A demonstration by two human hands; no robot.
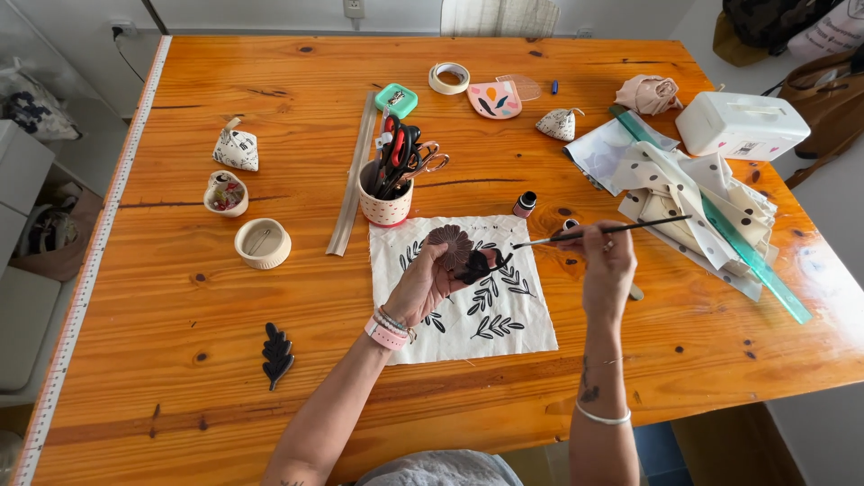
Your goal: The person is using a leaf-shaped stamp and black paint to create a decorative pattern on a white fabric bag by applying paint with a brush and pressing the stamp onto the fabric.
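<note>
Paintbrush near-level, tip leftward

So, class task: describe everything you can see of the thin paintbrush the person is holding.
The paintbrush is thin, dark and long-handled. It lies almost level above the table, its fine tip at the left close to the flower-shaped piece held in the left hand. The right hand pinches it mid-handle with its fingers; its rear end points toward the dotted fabric.

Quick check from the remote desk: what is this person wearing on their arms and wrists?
Both forearms are bare, no sleeves. The left wrist carries a pink band plus thin beaded bracelets. The right wrist has a slim white bangle, and a small dark tattoo marks the forearm just above it. No gloves; any rings are too small to tell.
</note>
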